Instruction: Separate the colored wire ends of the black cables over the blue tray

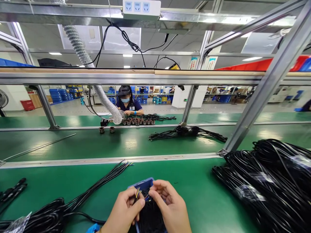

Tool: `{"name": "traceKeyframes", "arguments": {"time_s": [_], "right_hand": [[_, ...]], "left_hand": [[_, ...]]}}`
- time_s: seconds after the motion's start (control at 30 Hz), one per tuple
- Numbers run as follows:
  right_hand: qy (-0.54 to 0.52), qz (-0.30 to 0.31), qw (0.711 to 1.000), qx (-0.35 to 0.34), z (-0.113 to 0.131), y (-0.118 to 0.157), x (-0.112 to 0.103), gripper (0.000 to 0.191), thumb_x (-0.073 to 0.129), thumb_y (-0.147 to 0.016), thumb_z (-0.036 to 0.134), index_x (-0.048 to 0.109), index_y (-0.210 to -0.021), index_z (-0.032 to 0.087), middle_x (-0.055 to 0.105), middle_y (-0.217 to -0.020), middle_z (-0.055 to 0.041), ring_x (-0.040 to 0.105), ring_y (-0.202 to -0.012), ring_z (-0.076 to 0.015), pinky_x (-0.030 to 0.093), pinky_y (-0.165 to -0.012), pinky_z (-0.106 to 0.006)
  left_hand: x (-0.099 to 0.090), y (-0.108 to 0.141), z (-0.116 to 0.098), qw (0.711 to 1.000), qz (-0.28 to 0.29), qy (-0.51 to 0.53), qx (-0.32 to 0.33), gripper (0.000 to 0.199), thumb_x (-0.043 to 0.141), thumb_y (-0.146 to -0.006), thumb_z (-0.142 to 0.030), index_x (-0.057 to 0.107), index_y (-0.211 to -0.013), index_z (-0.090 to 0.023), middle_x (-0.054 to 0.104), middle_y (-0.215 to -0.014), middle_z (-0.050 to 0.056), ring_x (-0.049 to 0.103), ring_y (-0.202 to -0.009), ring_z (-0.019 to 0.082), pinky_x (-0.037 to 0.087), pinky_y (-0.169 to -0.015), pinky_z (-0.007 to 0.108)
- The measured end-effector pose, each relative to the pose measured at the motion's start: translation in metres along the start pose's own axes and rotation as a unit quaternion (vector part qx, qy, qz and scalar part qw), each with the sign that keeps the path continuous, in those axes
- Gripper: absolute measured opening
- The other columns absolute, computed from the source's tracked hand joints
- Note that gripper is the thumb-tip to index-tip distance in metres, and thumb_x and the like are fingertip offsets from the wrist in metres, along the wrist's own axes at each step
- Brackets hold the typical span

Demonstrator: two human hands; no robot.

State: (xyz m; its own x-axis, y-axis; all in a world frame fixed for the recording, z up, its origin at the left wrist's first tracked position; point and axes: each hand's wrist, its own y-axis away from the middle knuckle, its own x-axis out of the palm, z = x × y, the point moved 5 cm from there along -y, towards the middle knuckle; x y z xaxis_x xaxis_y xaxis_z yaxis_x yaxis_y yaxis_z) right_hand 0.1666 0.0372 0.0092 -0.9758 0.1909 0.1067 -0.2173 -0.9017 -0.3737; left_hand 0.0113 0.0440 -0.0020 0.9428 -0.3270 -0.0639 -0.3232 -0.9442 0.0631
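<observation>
Wires [138, 193] with yellow and blue strands stick up from the left hand [126, 208], whose thumb and fingers are clamped on them. Just beside, the right hand [171, 204] curls its thumb and forefinger in toward the strands; whether it pinches one of them, I cannot tell. Both hands are above a blue tray [145, 183] with dark contents, which sits on the green worktop [198, 191] at the near edge of the view.

To the left lies a black cable bundle [52, 210], its bare coloured ends fanned out beyond the tray. Heaped coils [262, 181] of black cable, partly wrapped in clear plastic, fill the right side. Past the metal rail [155, 159] lie another cable bundle [188, 131] and two small copper-coloured parts [112, 129]. Farther off, a co-worker [133, 105] sits behind a silver flexible duct [103, 97].
</observation>
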Motion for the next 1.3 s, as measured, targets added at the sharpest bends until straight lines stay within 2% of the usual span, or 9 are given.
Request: {"name": "traceKeyframes", "arguments": {"time_s": [0.2,0.37,0.53,0.63,0.73,0.83,0.97,1.17,1.3], "right_hand": [[0.059,0.005,0.997,-0.045,0.003,0.003,0.002,0.012,0.075,-0.079,0.030,0.070,-0.084,0.020,0.074,-0.073,-0.0033,0.070,-0.065,-0.0161,0.058,-0.062,-0.020],[0.141,0.036,0.977,-0.154,0.015,0.007,0.008,0.007,0.071,-0.084,0.019,0.067,-0.078,0.022,0.070,-0.069,0.0026,0.067,-0.060,-0.0119,0.055,-0.060,-0.016],[0.260,0.044,0.916,-0.301,0.022,0.011,0.007,0.020,0.054,-0.096,0.017,0.067,-0.110,0.023,0.074,-0.099,-0.0046,0.070,-0.089,-0.0175,0.056,-0.082,-0.026],[0.367,0.054,0.886,-0.278,0.012,0.009,0.011,0.019,0.054,-0.094,0.014,0.070,-0.100,0.022,0.071,-0.101,-0.0087,0.066,-0.092,-0.0244,0.057,-0.078,-0.037],[0.470,0.118,0.842,-0.236,-0.007,0.011,0.023,0.011,0.074,-0.078,0.012,0.073,-0.082,0.023,0.071,-0.104,-0.0084,0.064,-0.092,-0.0304,0.055,-0.074,-0.043],[0.505,0.146,0.824,-0.211,-0.019,0.015,0.030,0.028,0.086,-0.063,0.009,0.076,-0.083,0.025,0.071,-0.112,-0.0065,0.062,-0.099,-0.0338,0.053,-0.079,-0.046],[0.469,0.167,0.849,-0.176,-0.018,0.013,0.027,0.024,0.078,-0.071,0.004,0.076,-0.080,0.026,0.072,-0.103,-0.0042,0.063,-0.093,-0.0296,0.052,-0.075,-0.042],[0.181,0.117,0.976,-0.018,-0.004,-0.002,0.005,0.019,0.061,-0.092,0.032,0.078,-0.094,0.023,0.077,-0.087,-0.0055,0.070,-0.079,-0.0215,0.056,-0.074,-0.030],[0.086,0.105,0.991,0.020,0.001,-0.002,0.006,0.028,0.067,-0.086,0.047,0.079,-0.089,0.022,0.078,-0.084,-0.0063,0.073,-0.077,-0.0221,0.057,-0.071,-0.027]], "left_hand": [[0.000,0.001,-0.003,1.000,0.005,-0.015,0.006,0.050,0.065,-0.074,-0.065,0.057,-0.077,-0.015,0.045,-0.056,-0.005,0.041,-0.045,0.008,0.032,-0.041,0.019],[-0.001,0.000,0.001,1.000,0.002,0.002,0.011,0.052,0.067,-0.073,-0.066,0.058,-0.076,-0.015,0.046,-0.057,-0.005,0.042,-0.046,0.008,0.032,-0.041,0.019],[-0.003,-0.002,0.007,0.999,-0.016,0.039,0.012,0.054,0.069,-0.073,-0.065,0.064,-0.092,-0.014,0.044,-0.054,-0.007,0.038,-0.043,0.008,0.029,-0.039,0.018],[-0.002,-0.002,0.002,0.998,-0.018,0.060,0.024,0.047,0.070,-0.074,-0.061,0.061,-0.081,-0.016,0.039,-0.051,-0.009,0.030,-0.040,0.006,0.024,-0.038,0.018],[-0.001,-0.001,-0.002,0.997,-0.014,0.073,0.029,0.040,0.070,-0.075,-0.054,0.054,-0.071,-0.018,0.036,-0.049,-0.011,0.026,-0.040,0.005,0.022,-0.038,0.019],[-0.001,-0.003,0.002,0.996,-0.021,0.080,0.035,0.034,0.068,-0.078,-0.048,0.052,-0.071,-0.019,0.036,-0.047,-0.011,0.024,-0.039,0.005,0.021,-0.039,0.019],[-0.001,-0.004,0.010,0.996,-0.011,0.079,0.047,0.030,0.065,-0.080,-0.045,0.052,-0.072,-0.019,0.037,-0.046,-0.011,0.024,-0.038,0.005,0.021,-0.039,0.019],[-0.001,-0.002,0.008,0.996,0.001,0.062,0.058,0.029,0.066,-0.080,-0.042,0.052,-0.069,-0.019,0.036,-0.047,-0.010,0.027,-0.040,0.006,0.024,-0.041,0.020],[0.000,0.000,0.001,0.997,0.010,0.055,0.054,0.031,0.067,-0.079,-0.044,0.051,-0.068,-0.019,0.036,-0.050,-0.009,0.029,-0.042,0.007,0.026,-0.043,0.021]]}}
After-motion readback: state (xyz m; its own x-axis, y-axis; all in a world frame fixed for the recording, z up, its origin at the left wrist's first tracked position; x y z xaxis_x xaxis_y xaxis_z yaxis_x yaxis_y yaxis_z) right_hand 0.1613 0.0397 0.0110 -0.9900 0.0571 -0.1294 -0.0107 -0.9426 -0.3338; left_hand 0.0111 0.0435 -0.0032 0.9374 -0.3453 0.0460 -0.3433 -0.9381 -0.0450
